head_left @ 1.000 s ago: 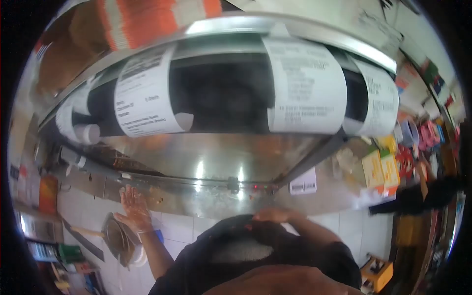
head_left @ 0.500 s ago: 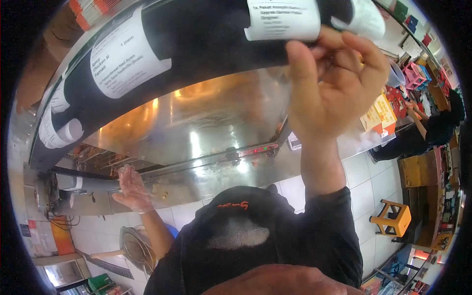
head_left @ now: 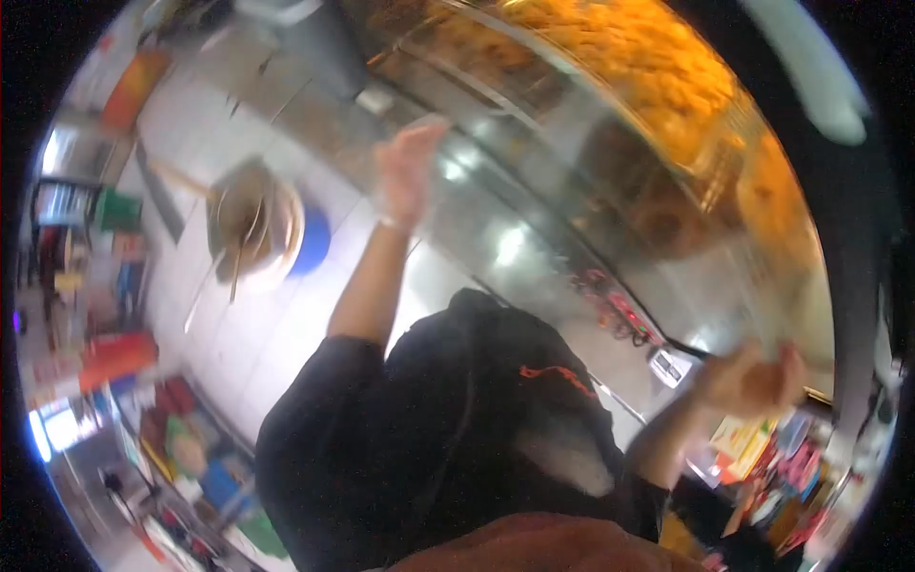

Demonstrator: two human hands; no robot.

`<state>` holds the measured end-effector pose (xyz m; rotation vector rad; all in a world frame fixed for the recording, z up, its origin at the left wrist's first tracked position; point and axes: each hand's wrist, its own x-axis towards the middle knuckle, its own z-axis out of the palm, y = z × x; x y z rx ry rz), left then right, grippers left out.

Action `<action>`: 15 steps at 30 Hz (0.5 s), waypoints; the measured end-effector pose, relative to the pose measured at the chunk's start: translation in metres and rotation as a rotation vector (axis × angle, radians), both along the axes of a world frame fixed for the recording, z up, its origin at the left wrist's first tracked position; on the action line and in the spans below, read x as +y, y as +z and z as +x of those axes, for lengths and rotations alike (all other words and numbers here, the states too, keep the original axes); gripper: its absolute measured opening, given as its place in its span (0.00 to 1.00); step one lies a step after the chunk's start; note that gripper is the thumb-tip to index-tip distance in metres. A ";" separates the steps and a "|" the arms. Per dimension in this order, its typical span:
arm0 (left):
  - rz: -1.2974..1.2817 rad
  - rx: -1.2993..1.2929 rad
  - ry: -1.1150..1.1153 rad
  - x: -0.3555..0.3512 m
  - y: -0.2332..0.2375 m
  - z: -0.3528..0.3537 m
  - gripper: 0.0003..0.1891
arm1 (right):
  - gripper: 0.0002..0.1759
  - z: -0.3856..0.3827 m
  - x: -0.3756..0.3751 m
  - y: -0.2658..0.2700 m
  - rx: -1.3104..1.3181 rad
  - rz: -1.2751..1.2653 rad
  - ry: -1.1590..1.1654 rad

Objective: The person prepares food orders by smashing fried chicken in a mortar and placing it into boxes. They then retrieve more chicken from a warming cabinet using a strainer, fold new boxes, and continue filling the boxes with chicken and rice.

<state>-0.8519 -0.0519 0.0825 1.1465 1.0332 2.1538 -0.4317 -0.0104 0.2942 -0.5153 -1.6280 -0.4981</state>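
Note:
My left hand, in a clear thin glove, is raised over the edge of the metal counter, blurred, its fingers stretched out with nothing visible in them. Lower right, my bare right hand hovers near a small white device with a display. Its fingers are apart and partly curled, smeared by motion; I see nothing held. Beyond both hands lies a lit case with a heap of golden, fried-looking food. A white paper slip is on the black band along the case.
A grey bin with a stick in it and a blue bucket stand on the tiled floor to my left. Red cables run along the counter. A yellow-and-white box and other goods are at lower right. Shelving with colourful items fills the lower left.
My view has swung round, bringing the heaped food into sight. My right hand has come away from the paper slips on the black band. My left hand appears higher in view.

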 end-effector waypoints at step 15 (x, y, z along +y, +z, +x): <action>-0.652 0.806 0.305 -0.011 -0.015 -0.037 0.29 | 0.20 0.017 -0.036 0.254 -0.395 -0.099 -0.069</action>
